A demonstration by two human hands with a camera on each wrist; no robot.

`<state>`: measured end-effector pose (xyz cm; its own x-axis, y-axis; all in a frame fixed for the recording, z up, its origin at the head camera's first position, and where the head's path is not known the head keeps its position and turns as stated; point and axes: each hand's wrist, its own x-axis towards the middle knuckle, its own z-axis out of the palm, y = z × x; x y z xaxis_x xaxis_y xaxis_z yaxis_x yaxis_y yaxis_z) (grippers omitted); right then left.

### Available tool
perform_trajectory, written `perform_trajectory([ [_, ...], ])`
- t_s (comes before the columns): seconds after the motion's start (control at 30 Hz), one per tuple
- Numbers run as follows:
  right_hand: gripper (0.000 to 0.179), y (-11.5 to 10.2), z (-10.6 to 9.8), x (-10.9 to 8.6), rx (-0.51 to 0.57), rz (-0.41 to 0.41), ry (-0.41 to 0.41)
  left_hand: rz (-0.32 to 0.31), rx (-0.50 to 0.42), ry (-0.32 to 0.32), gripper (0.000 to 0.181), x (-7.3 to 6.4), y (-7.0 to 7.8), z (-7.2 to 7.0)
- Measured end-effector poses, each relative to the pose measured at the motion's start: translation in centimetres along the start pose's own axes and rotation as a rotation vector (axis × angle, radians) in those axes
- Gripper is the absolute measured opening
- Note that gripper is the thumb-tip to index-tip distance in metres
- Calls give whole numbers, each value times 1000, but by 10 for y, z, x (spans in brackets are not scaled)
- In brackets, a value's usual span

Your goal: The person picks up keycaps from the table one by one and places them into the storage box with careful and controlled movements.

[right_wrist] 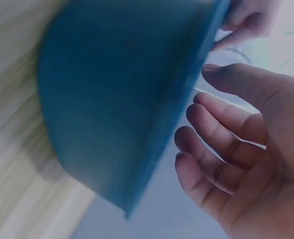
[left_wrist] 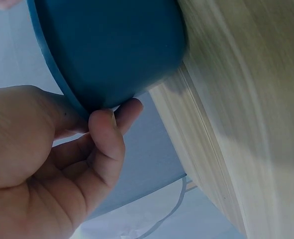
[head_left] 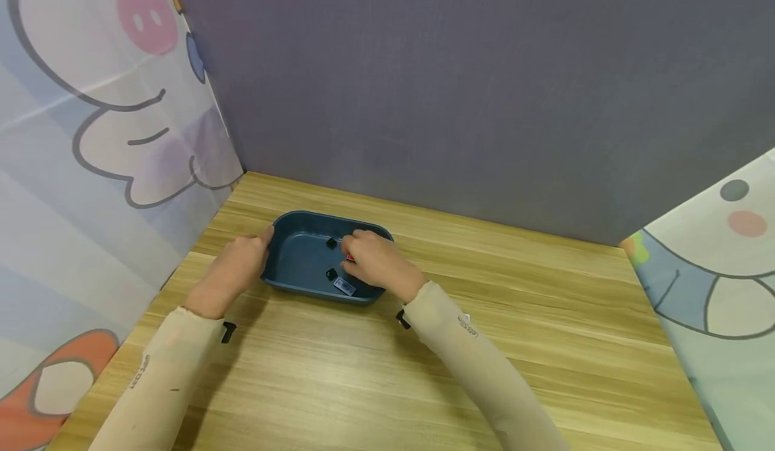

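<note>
A dark blue deep plastic tray (head_left: 297, 269) stands on the table. My left hand (head_left: 239, 266) pinches its left end; in the left wrist view the fingers curl at the rim (left_wrist: 62, 82). My right hand (head_left: 378, 259) is over the tray's right part. In the right wrist view its fingers (right_wrist: 206, 122) are spread and loosely bent above the rim, with nothing seen between them. A small red thing (head_left: 350, 257) shows by the fingertips, mostly hidden. Inside the tray lie two small black pieces (head_left: 331, 243) and a small flat grey-blue piece with markings (head_left: 344, 286).
The tray stands on a wood-grain table (head_left: 514, 303). A grey panel (head_left: 454, 101) rises behind the table. Cartoon-printed sheets (head_left: 91, 168) hang at the left and right. A small white bit (head_left: 465, 318) shows beside the right sleeve.
</note>
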<state>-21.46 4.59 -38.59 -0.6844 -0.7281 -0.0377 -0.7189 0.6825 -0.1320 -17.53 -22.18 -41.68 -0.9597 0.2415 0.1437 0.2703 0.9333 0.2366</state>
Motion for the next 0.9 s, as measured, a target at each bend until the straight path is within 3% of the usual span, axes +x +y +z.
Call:
perform_trajectory([
  [0.23,18,7,-14,-39,-12,-41,83,15,5,5,44,-1,-1,-1],
  [0.47,14,20,-18,-80,-25,-1,140,21,-12,-8,44,-1,-1,-3],
  [0.67,17,34,-12,-111,-52,75,166,26,-21,-8,44,0,0,-4],
  [0.9,20,60,7,-143,-24,106,164,42,-11,2,43,0,-1,-2],
])
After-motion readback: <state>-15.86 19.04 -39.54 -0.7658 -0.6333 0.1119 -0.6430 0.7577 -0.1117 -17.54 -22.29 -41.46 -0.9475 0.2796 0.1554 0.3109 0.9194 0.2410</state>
